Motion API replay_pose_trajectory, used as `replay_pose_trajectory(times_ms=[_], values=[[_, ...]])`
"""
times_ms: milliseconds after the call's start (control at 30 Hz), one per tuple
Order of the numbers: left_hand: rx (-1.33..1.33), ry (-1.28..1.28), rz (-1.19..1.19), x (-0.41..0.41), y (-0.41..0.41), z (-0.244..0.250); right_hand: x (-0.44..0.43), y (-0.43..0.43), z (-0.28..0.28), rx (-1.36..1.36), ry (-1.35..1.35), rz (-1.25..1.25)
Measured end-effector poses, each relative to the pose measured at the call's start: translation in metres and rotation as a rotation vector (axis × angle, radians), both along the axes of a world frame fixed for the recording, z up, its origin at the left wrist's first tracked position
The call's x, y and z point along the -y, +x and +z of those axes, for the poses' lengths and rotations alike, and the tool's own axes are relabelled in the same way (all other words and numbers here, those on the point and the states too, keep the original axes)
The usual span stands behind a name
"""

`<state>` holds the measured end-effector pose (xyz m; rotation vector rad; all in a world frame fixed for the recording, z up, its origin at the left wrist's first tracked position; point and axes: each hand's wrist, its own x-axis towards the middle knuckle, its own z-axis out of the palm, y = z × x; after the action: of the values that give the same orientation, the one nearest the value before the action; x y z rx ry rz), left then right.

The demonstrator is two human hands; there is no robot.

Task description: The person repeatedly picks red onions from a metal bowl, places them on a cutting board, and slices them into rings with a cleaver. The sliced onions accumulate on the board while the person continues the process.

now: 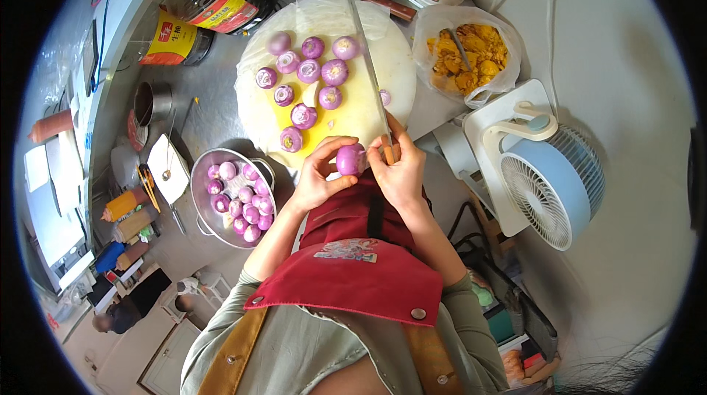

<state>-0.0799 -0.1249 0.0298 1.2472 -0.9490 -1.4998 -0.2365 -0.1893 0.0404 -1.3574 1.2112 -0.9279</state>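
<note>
My left hand (pixel 321 173) holds a peeled purple onion (pixel 350 160) between thumb and fingers, in front of the red apron. My right hand (pixel 402 174) grips the wooden handle of a large kitchen knife (pixel 364 47); its thumb and fingertips are close to the onion's side. The long blade points away from me over the round cutting board (pixel 400 72). On the board's left and middle lie several purple onions (pixel 309 71), some with cut ends, and a pale garlic-like piece (pixel 310 95). A small purple slice (pixel 385 97) sits right of the blade.
A metal colander (pixel 205 222) with several purple onions stands at left. Large sauce bottles (pixel 221 8) stand behind the board. To its right are a plastic bag of yellow-orange food (pixel 475 63) and a blue-and-white fan (pixel 544 185). Two people (pixel 119 315) are in the background.
</note>
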Motion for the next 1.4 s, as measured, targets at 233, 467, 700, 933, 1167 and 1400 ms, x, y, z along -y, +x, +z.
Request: replay_pose_trajectory(times_ms=[233,467,700,933,1167,1400], values=[[0.038,-0.092,0.021,-0.006,0.009,0.012,0.004,-0.006,0.019,0.048,-0.004,0.086],[0.046,-0.089,-0.016,-0.005,0.016,0.020,-0.002,0.005,0.030,0.078,-0.045,0.231],[0.118,-0.048,-0.089,-0.003,0.027,0.036,-0.003,0.015,0.021,0.017,-0.156,0.220],[0.194,-0.045,-0.134,-0.003,0.033,0.046,-0.003,0.021,0.029,0.056,-0.074,0.242],[0.362,-0.233,-0.065,-0.005,0.028,0.050,-0.005,0.024,0.033,0.295,0.169,0.194],[0.433,-0.367,-0.021,-0.008,0.027,0.052,-0.003,0.025,0.042,0.389,0.249,0.214]])
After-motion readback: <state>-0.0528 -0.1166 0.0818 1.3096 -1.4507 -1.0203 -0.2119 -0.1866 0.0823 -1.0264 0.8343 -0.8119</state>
